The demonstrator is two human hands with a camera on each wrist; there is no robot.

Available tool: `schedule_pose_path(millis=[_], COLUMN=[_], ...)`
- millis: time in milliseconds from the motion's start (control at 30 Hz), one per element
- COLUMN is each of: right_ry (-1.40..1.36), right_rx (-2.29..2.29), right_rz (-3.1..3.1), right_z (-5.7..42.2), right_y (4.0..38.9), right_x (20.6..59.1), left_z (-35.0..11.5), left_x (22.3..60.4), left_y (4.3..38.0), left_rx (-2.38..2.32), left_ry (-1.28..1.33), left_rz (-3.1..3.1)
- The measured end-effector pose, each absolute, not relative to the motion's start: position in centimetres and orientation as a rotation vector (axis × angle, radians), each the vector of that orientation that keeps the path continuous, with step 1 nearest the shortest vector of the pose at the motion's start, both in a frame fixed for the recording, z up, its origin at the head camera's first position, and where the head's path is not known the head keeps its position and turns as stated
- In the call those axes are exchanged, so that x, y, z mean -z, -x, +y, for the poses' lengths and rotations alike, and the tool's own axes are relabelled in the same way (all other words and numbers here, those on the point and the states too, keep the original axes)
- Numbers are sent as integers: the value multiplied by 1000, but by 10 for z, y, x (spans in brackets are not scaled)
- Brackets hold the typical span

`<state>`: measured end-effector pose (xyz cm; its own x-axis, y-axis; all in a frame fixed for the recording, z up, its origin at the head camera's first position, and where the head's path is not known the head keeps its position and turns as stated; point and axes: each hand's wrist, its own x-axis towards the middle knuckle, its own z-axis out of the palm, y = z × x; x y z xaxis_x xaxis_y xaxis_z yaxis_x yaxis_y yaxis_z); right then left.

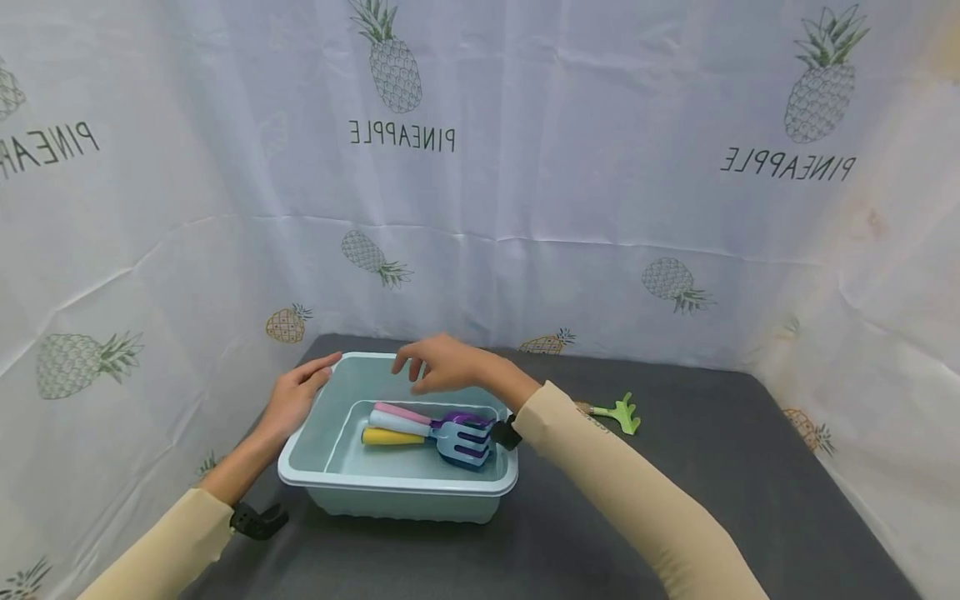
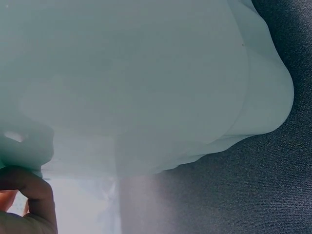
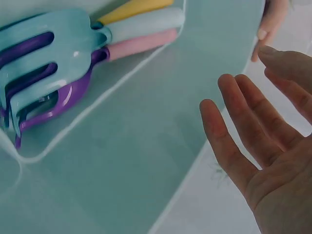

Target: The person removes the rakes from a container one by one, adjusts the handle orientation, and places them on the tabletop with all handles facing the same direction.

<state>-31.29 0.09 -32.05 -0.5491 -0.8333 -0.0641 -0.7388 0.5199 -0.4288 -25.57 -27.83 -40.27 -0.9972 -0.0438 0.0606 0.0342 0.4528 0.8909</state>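
Observation:
A pale blue-green plastic basin (image 1: 405, 481) stands on the table, and my left hand (image 1: 294, 402) grips its left rim. In the left wrist view, curled fingers (image 2: 41, 200) show at the rim beside the basin's outer wall (image 2: 146, 87). Inside lie several toy garden tools in a pile: a light blue fork (image 1: 462, 440) on top, a purple tool with a pink handle (image 1: 401, 412), and a darker blue one with a yellow handle (image 1: 392, 437). Over the basin's far side hovers my right hand (image 1: 450, 364), fingers loosely bent with nothing between them.
To the right of the basin, a small green hand rake (image 1: 621, 413) lies on the dark grey table (image 1: 675, 467), its handle partly hidden by the right sleeve. White curtains (image 1: 525, 183) printed with pineapples hang behind the table and at both sides.

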Motion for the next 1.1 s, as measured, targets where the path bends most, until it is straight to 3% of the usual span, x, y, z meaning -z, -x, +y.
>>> schedule_pose_path(millis=[467, 1100], right_ry=[1219, 1113], right_rx=[406, 425], right_rz=[2505, 2457], right_z=[-21, -25], right_y=[320, 321], right_x=[361, 371], left_z=[-278, -280], left_x=[406, 404], left_y=[257, 257], left_rx=[1596, 1565], left_ry=[-14, 2], left_rz=[-2608, -2617])
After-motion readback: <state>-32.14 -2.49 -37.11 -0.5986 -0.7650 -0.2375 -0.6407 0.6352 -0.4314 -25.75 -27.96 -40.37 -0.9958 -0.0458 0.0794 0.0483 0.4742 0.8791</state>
